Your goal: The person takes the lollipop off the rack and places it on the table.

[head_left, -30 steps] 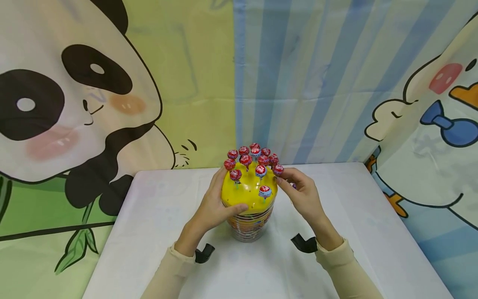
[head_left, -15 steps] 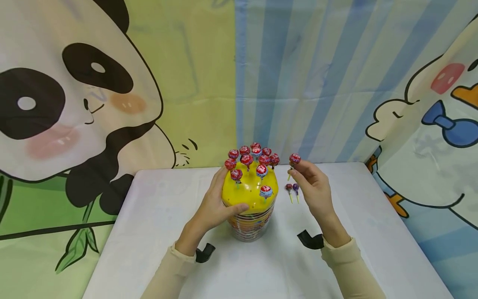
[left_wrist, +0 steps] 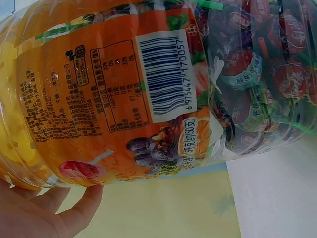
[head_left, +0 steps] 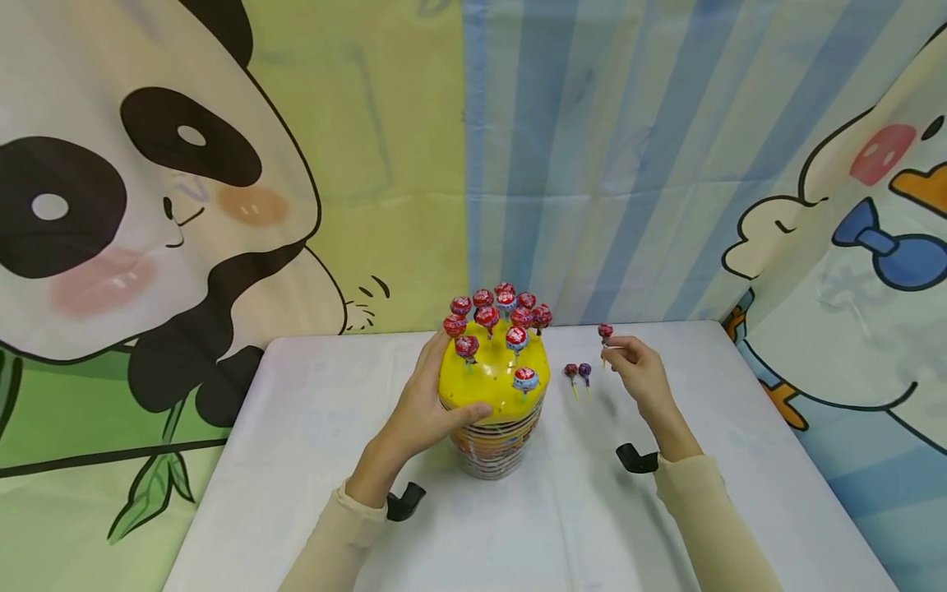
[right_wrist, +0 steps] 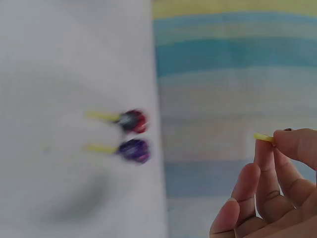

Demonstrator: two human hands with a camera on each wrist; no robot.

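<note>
Pinching red lollipop upright, twelve-to-six, in right hand; clasping lollipop jar wide with left hand, off at right hand's nine o'clock!

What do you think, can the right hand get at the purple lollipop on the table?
Probably yes: the purple lollipop lies on the white tabletop near the right hand, with nothing between them. But that hand pinches a red lollipop by its stick, which may hinder it.
</note>
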